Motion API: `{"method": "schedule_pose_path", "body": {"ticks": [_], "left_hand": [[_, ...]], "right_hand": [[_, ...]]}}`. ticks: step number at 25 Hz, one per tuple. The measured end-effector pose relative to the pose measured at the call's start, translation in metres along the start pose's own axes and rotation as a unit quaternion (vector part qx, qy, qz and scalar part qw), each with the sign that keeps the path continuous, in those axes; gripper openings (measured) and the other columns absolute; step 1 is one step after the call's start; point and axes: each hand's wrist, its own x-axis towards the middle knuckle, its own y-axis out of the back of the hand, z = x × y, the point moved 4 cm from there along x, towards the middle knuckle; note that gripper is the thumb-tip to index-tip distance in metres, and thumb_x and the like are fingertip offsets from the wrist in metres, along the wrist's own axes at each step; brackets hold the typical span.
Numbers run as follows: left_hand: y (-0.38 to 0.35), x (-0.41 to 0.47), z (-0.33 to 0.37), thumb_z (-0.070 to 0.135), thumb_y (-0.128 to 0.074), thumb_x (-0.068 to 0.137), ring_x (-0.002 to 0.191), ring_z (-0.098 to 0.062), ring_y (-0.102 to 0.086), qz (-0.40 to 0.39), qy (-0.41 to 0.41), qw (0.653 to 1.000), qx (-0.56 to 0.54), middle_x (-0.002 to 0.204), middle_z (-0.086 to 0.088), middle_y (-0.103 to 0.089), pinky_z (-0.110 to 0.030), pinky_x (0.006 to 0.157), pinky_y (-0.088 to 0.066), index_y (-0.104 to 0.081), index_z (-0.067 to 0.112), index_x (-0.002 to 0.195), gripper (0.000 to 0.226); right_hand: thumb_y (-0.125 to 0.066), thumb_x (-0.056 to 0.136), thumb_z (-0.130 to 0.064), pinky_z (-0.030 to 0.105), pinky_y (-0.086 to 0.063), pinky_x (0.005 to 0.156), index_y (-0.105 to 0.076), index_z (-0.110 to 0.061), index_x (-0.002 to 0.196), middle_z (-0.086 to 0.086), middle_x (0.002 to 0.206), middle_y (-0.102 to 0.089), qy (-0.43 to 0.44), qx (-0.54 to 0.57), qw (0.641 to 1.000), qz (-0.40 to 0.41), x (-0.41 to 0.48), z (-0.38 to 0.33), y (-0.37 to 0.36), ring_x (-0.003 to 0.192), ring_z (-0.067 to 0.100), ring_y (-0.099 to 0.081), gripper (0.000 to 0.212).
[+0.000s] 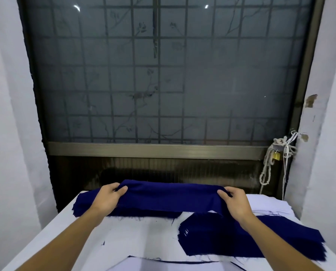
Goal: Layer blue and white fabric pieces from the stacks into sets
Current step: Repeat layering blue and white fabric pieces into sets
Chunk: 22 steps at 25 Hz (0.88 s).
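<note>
Fabric set [173, 267] sits at the near edge of the table [139, 237], white side up with a thin blue edge showing. My read: that's the drop target for the blue piece [171, 194] in hand. Bring it near under even tension, match its corners to the set, lay one edge first, then flatten outward. Route it clear of the near-right blue stack [231, 239]; the frayed threads there could snag and drag the top layers.

Left hand [108, 198] pinches the piece's left end between thumb and curled fingers. Right hand [235, 204] clamps the right end the same way. The piece hangs stretched between them, above the far-left blue stack [85, 204]. Worth checking it's a single layer before moving, since cut cloth clings. White stack [268, 204], far right, is probably the next pick.

Unclear:
- The set is cut off by the bottom of the frame, so layer count is unreadable.
- The right forearm covers part of the near-right stack.
- Can't tell whether the held piece's hanging edge touches the far-left stack.
- Can't tell whether one layer or several are pinched.
- Fingertips on both hands are partly buried in the folds.
- The white stack's height is hard to read against the white table.
</note>
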Motion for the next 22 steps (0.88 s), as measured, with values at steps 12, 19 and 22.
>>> {"method": "schedule_pose_path", "body": {"ticks": [12, 19, 22], "left_hand": [[-0.026, -0.079, -0.043, 0.017, -0.055, 0.103, 0.082, -0.019, -0.062, 0.069, 0.065, 0.992, 0.082, 0.090, -0.005, -0.066, -0.031, 0.065, -0.044, -0.059, 0.013, 0.096, 0.009], [-0.049, -0.111, -0.090, 0.007, -0.034, 0.104, 0.080, -0.020, -0.063, -0.018, 0.063, 0.966, 0.248, 0.090, -0.004, -0.064, -0.030, 0.064, -0.050, -0.050, 0.018, 0.113, 0.021], [-0.054, -0.119, -0.100, 0.015, -0.035, 0.106, 0.073, -0.017, -0.061, -0.007, 0.048, 0.945, 0.323, 0.083, 0.002, -0.061, -0.030, 0.062, -0.047, -0.046, 0.023, 0.106, 0.014]], "right_hand": [[-0.046, 0.106, -0.009, 0.027, -0.051, 0.089, -0.071, -0.006, 0.099, 0.003, 0.105, -0.074, -0.024, -0.053, 0.990, -0.127, -0.087, 0.059, 0.016, 0.103, 0.020, -0.067, 0.026], [-0.049, 0.105, -0.007, 0.032, -0.055, 0.089, -0.074, -0.015, 0.097, -0.004, 0.098, -0.076, -0.025, -0.090, 0.989, -0.117, -0.119, 0.094, 0.023, 0.097, 0.014, -0.069, 0.027], [-0.052, 0.104, -0.011, 0.033, -0.054, 0.092, -0.072, -0.017, 0.103, -0.007, 0.103, -0.073, -0.018, -0.137, 0.986, -0.092, -0.127, 0.109, 0.022, 0.101, 0.013, -0.067, 0.021]]}}
